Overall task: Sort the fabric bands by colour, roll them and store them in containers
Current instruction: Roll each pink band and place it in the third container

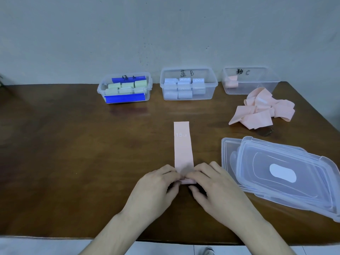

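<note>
Bench carries everything; I use the flat pink band as my landmark. Right of the band sit the stacked clear lids. Beyond it and to the right, the loose pile of pink bands. Beyond that pile, box C holds one pink roll. Straight beyond the band is box B with blue rolls; beyond it and to the left, box A with green rolls.

The band lies lengthwise away from me, its near end turned up into a small first fold. My left hand and right hand meet at that end, fingers curled, pinching the fold from either side.

Step in hand, as I judge it: starting the roll. To do it well I keep the first turn tight, both edges square to the band's sides so it doesn't cone, and push forward evenly with both hands, keeping the rest of the band flat on the bench. Then the roll goes to box C.
</note>
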Motion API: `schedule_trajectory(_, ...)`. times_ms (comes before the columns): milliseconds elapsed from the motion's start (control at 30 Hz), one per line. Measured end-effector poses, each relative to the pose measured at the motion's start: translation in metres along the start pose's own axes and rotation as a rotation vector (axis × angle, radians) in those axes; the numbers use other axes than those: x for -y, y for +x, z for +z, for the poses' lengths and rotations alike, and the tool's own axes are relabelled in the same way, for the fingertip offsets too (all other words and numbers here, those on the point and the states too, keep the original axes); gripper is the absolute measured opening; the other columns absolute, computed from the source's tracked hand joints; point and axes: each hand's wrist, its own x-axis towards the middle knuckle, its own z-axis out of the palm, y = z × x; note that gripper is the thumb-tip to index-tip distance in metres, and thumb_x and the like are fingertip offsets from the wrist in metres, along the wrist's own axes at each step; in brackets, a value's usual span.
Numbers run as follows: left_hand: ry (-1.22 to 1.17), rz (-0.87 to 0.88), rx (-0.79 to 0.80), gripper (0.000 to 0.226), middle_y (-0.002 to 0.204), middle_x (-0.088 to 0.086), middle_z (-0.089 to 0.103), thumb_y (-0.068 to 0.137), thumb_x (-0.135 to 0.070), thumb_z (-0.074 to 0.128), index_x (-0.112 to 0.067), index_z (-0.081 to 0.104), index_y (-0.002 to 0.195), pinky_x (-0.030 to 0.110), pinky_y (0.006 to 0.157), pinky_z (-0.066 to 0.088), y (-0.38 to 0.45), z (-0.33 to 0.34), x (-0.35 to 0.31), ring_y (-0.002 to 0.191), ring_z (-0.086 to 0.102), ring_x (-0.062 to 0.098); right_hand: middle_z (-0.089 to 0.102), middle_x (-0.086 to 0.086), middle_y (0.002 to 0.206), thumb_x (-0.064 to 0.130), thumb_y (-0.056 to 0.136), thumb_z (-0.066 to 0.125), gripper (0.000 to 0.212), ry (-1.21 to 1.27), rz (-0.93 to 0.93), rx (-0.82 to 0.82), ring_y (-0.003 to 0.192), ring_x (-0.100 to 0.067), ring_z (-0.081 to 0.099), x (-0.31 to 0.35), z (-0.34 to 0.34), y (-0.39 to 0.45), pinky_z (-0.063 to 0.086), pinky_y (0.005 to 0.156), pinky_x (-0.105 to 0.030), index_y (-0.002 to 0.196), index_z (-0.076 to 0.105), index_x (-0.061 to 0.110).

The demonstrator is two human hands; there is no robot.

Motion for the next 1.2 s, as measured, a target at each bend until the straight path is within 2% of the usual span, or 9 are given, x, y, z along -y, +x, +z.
schedule_trajectory(233,-0.006,0.003,-0.051,0.015,0.105,-0.018,0.058,0.095,-0.024,0.063,-0.027,0.072,0.107,0.012,0.067,0.051,0.007,-0.004,0.0,0.077,0.059,0.002,0.06,0.016,0.103,0.025,0.086,0.072,0.018,-0.023,0.023,-0.044,0.091,-0.007,0.051,-0.006,0.009,0.006,0.048,0.076,-0.023,0.102,0.065,0.032)
schedule_trajectory(333,0.007,0.034,-0.038,0.013,0.102,-0.016,0.061,0.093,-0.021,0.066,-0.026,0.074,0.103,0.012,0.068,0.051,0.008,-0.005,0.0,0.078,0.061,0.003,0.06,0.017,0.104,0.029,0.091,0.062,0.012,-0.015,0.022,-0.053,0.092,-0.007,0.048,-0.008,0.009,0.009,0.05,0.077,-0.025,0.103,0.066,0.031)
schedule_trajectory(467,0.04,0.052,-0.006,0.016,0.103,-0.017,0.065,0.089,-0.021,0.071,-0.028,0.074,0.104,0.015,0.069,0.054,0.012,-0.002,0.004,0.081,0.064,0.003,0.059,0.018,0.104,0.038,0.096,0.041,0.03,-0.027,0.034,-0.066,0.093,-0.007,0.047,-0.009,0.008,0.013,0.051,0.077,-0.026,0.106,0.069,0.032)
schedule_trajectory(533,0.053,0.055,-0.005,0.018,0.104,-0.017,0.067,0.089,-0.02,0.072,-0.029,0.074,0.105,0.018,0.069,0.056,0.014,-0.002,0.006,0.082,0.065,0.003,0.06,0.017,0.104,0.039,0.096,0.039,0.034,-0.038,0.039,-0.066,0.093,-0.007,0.048,-0.008,0.007,0.015,0.05,0.078,-0.024,0.109,0.069,0.033)
schedule_trajectory(700,0.088,0.047,0.014,0.022,0.112,-0.015,0.067,0.096,-0.022,0.061,-0.029,0.073,0.114,0.02,0.077,0.057,0.022,-0.002,0.009,0.09,0.066,0.006,0.06,0.015,0.11,0.03,0.089,0.064,0.025,-0.038,0.044,-0.088,0.096,-0.007,0.05,-0.009,0.011,0.017,0.042,0.081,-0.02,0.114,0.061,0.033)
schedule_trajectory(767,0.078,0.041,0.008,0.024,0.115,-0.015,0.065,0.098,-0.023,0.058,-0.028,0.071,0.117,0.019,0.079,0.055,0.023,-0.002,0.009,0.091,0.065,0.006,0.061,0.015,0.108,0.031,0.09,0.06,0.021,-0.041,0.034,-0.085,0.094,-0.008,0.051,-0.01,0.013,0.019,0.043,0.08,-0.02,0.111,0.06,0.033)
schedule_trajectory(867,0.065,0.021,-0.005,0.02,0.11,-0.016,0.06,0.097,-0.023,0.061,-0.028,0.071,0.113,0.015,0.07,0.054,0.025,-0.005,0.009,0.081,0.063,0.005,0.062,0.015,0.108,0.033,0.093,0.05,0.018,-0.04,0.032,-0.041,0.094,-0.008,0.051,-0.014,0.014,0.024,0.049,0.079,-0.024,0.107,0.062,0.032)
schedule_trajectory(1067,0.07,0.039,0.035,0.018,0.106,-0.017,0.062,0.089,-0.026,0.07,-0.031,0.071,0.107,0.013,0.071,0.054,0.031,-0.005,0.008,0.08,0.063,0.004,0.06,0.015,0.108,0.03,0.088,0.069,0.022,-0.075,0.059,-0.051,0.096,-0.008,0.049,-0.017,0.01,0.028,0.05,0.079,-0.026,0.111,0.069,0.031)
schedule_trajectory(1200,0.089,0.047,0.043,0.019,0.1,-0.015,0.064,0.085,-0.021,0.074,-0.028,0.071,0.103,0.017,0.07,0.056,0.036,-0.005,0.012,0.078,0.064,0.005,0.056,0.018,0.111,0.031,0.089,0.067,0.028,-0.04,0.043,-0.013,0.096,-0.003,0.041,-0.017,0.006,0.03,0.045,0.082,-0.024,0.117,0.063,0.034)
